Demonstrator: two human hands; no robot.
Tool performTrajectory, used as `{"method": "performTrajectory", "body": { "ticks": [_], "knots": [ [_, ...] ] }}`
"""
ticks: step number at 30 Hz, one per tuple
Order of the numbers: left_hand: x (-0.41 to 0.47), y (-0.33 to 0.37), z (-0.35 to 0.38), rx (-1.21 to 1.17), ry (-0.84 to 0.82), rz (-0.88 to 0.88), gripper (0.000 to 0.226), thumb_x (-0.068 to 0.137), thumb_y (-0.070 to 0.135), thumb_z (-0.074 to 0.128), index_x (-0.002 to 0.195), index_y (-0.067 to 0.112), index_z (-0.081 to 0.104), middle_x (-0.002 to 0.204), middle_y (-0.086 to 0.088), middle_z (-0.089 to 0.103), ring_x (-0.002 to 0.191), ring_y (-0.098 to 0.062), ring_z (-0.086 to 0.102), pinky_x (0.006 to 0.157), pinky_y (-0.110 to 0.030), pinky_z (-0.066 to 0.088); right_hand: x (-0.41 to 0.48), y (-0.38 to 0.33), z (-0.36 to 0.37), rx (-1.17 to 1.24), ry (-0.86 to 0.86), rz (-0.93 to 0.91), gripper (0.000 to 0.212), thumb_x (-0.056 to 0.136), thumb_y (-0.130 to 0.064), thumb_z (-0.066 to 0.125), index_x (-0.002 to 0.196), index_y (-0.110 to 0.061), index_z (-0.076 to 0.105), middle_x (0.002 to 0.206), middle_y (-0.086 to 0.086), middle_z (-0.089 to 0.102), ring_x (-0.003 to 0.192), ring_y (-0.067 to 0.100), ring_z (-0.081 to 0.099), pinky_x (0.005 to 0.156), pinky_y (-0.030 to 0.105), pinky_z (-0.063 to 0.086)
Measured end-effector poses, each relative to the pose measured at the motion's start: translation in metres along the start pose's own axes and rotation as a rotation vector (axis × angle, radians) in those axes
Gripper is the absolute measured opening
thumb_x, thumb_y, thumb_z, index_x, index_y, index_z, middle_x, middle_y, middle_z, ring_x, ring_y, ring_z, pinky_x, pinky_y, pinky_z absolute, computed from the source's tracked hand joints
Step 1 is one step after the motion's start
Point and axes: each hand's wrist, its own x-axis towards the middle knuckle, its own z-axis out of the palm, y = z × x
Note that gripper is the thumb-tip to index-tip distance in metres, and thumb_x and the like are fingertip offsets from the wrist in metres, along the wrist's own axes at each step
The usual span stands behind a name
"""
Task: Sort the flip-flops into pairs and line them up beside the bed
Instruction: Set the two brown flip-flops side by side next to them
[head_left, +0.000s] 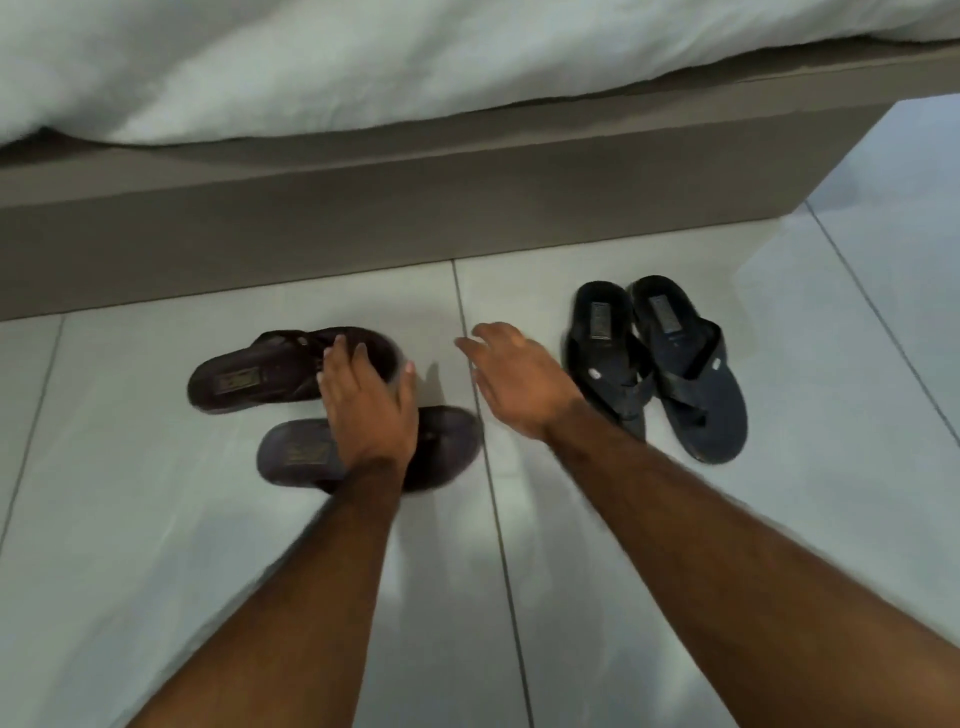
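Covering the far brown flip-flop's (249, 376) toe, the left hand (371, 402) hides its grip.

Four flip-flops lie beside one bed (363, 218): two brown flip-flops (249, 379) nearer its middle, two black flip-flops (675, 374) toward its corner.

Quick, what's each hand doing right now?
Left hand: gripping the farther brown flip-flop at its toe end.
Right hand: open, holding nothing.

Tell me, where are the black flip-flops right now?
In the head view, the black flip-flops sit side by side on the floor tiles on the right, just past the open right hand and near the corner of the bed base.
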Motion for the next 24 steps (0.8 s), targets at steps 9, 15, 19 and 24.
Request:
{"method": "performTrajectory", "body": {
  "ticks": [9, 15, 19, 24],
  "knots": [
    [-0.072, -0.051, -0.013, 0.123, -0.125, -0.12, 0.064, 0.097, 0.061, 0.039, 0.126, 0.007, 0.056, 0.13, -0.016, 0.058, 0.12, -0.031, 0.053, 0.1, -0.044, 0.047, 0.119, -0.109, 0.018, 0.034, -0.304, -0.141, 0.058, 0.107, -0.035, 0.037, 0.16, -0.039, 0.013, 0.171, 0.001, -0.002, 0.157, 0.027, -0.001, 0.126, 0.049, 0.013],
    [-0.07, -0.06, -0.007, 0.163, -0.105, -0.164, 0.074, 0.097, 0.064, 0.033, 0.137, 0.005, 0.052, 0.143, -0.018, 0.05, 0.134, -0.032, 0.046, 0.118, -0.048, 0.033, 0.116, -0.104, 0.034, 0.044, -0.434, -0.027, 0.062, 0.104, -0.053, 0.028, 0.16, -0.038, 0.005, 0.171, 0.0, 0.006, 0.157, 0.022, 0.007, 0.124, 0.046, 0.018],
    [-0.051, -0.073, -0.009, 0.176, -0.052, -0.202, 0.078, 0.096, 0.064, 0.034, 0.134, -0.001, 0.055, 0.143, -0.021, 0.052, 0.139, -0.033, 0.043, 0.122, -0.052, 0.025, 0.098, -0.088, 0.032, -0.006, -0.359, 0.002, 0.06, 0.105, -0.051, 0.025, 0.161, -0.035, 0.009, 0.169, 0.0, 0.018, 0.153, 0.024, 0.022, 0.119, 0.045, 0.025],
    [-0.014, -0.082, -0.014, 0.145, -0.088, -0.186, 0.081, 0.092, 0.062, 0.044, 0.143, -0.001, 0.046, 0.152, -0.017, 0.047, 0.148, -0.029, 0.033, 0.124, -0.053, 0.014, 0.056, -0.072, 0.035, -0.101, -0.244, 0.04, 0.061, 0.104, -0.048, 0.03, 0.161, -0.028, 0.015, 0.157, 0.005, 0.039, 0.138, 0.029, 0.041, 0.105, 0.047, 0.038]
  ]
}}
